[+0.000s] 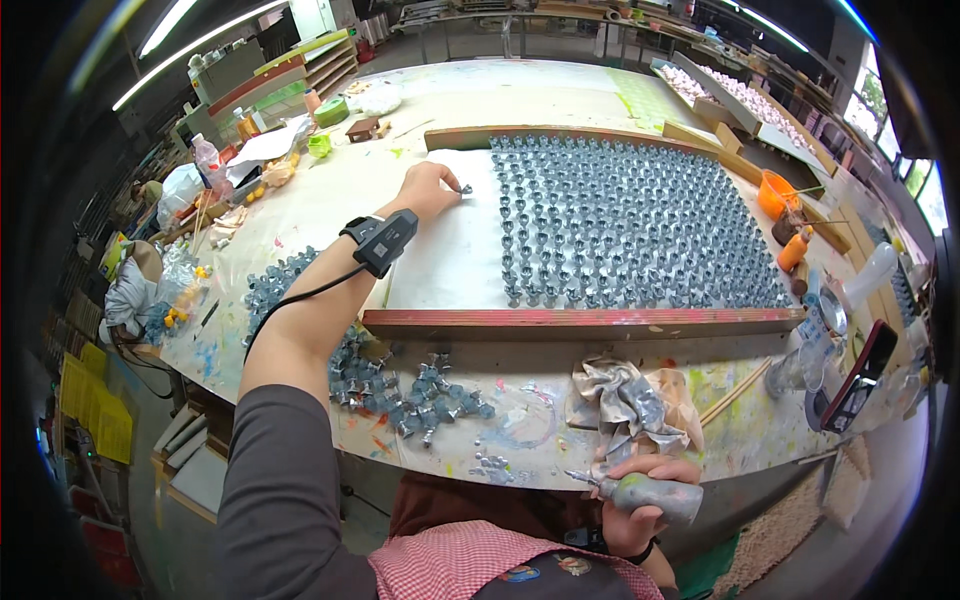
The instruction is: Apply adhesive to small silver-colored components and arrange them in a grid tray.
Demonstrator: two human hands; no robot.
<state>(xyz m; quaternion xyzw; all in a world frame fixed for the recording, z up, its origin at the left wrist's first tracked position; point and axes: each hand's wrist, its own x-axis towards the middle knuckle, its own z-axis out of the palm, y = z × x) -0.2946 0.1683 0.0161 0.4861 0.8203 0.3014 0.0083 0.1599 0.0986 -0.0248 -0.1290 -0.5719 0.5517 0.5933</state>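
The left hand (428, 190) reaches far forward over a white sheet (445, 250), its fingertips pinched shut on a small grey piece (466, 188); the piece sits just at the near-left corner of the rows of like pieces (640, 225), touching or almost touching the sheet, which of the two I cannot tell; those rows fill the sheet to the right of this hand, bounded by a wooden frame (580, 322) whose red-stained near rail lies between the two hands; a black band with a cable (380, 240) wraps the left wrist; the right hand (650, 495) stays low and close to the body, at the near edge of the surface (560, 400), fingers wrapped tight round a paint-smeared grey bottle (650, 497) lying on its side with its nozzle pointing left; just beyond this hand lies a crumpled rag (625, 400); under the left forearm and to its left a loose heap of grey pieces (400, 390) spreads over the paint-spattered surface; far right of the right hand stand an orange cup (775, 192) and a dark phone-like slab (860, 375); beyond the left hand, well apart, sits a green roll (330, 111).
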